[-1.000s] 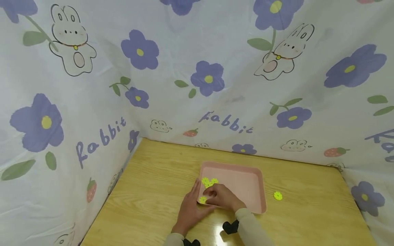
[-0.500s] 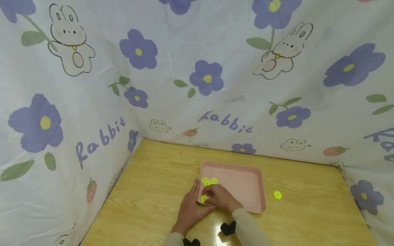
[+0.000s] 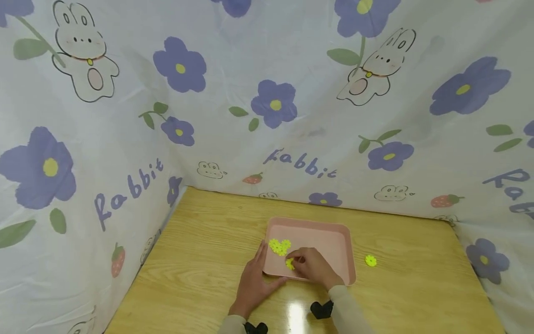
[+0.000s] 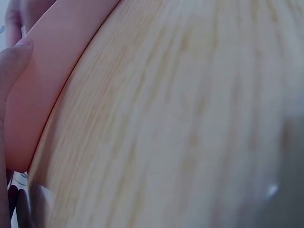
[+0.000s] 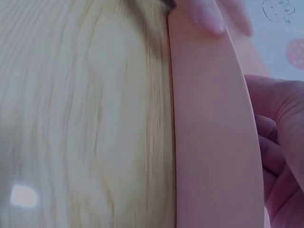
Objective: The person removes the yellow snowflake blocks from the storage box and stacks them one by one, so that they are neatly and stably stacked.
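A shallow pink tray (image 3: pixel 323 239) sits on the wooden table. My left hand (image 3: pixel 252 285) spans its front left corner, fingers straight along the left side and thumb against the front wall; in the left wrist view the thumb (image 4: pixel 18 57) touches that wall. Over the front part of the tray, my right hand (image 3: pixel 314 266) pinches a yellow flower-shaped disc (image 3: pixel 289 264), partly hidden by the fingers. Several such discs form a heart-like cluster (image 3: pixel 279 247) in the tray's left part. In the right wrist view, my right hand (image 5: pixel 285 133) reaches over the tray's wall (image 5: pixel 209 118); its fingertips are hidden.
One more yellow disc (image 3: pixel 370 260) lies on the table (image 3: pixel 208 241), right of the tray. A white cloth (image 3: pixel 225 139) printed with rabbits and purple flowers hangs behind and at both sides of the table.
My right hand has moved right with the disc, from the tray's front left corner, uncovering the cluster. The left hand stays at the corner. The head view has shifted slightly.
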The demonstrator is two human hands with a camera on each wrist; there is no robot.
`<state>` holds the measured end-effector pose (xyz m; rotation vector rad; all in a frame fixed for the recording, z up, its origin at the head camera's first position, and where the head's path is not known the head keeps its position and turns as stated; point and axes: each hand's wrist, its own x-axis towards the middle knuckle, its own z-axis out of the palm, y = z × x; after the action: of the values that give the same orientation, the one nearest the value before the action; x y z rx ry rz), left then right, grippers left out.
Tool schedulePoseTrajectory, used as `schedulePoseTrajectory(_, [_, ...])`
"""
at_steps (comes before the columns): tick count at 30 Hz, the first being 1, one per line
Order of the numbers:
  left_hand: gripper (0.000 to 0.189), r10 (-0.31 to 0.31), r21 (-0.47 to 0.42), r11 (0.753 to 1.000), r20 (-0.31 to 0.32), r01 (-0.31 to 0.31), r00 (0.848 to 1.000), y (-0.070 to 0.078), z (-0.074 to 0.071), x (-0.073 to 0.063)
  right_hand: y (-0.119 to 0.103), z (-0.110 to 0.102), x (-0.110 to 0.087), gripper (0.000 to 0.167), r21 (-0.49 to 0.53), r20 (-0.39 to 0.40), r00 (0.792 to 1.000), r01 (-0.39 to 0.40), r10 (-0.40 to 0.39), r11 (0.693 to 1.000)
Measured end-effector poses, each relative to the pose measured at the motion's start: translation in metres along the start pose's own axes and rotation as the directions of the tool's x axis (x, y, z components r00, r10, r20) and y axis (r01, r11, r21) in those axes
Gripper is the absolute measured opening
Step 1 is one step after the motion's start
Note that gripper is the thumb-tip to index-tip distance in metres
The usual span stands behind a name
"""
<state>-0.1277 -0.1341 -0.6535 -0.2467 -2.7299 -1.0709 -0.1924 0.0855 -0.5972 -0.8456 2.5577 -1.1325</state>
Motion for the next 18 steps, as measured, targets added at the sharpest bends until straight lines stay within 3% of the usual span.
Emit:
schedulePoseTrajectory(6, [0.116,-0.019,-0.014,1.000,0.014,0.019,1.000,0.001,-0.002,0.003,0.006,-0.014,-0.011,0.027,-0.057,-0.016,0.999,-0.033,0.033,0.998])
schedulePoseTrajectory(12, [0.115,-0.009,-0.012,1.000,0.018,0.009,1.000,0.001,-0.003,0.002,0.007,-0.021,-0.015,0.033,-0.043,0.044,0.996,-0.075,0.077,0.996])
schedulePoseTrajectory(18, [0.114,0.003,-0.013,1.000,0.015,-0.003,1.000,0.000,-0.001,0.001,0.010,-0.021,-0.021,0.021,-0.047,0.032,0.994,-0.099,0.101,0.994])
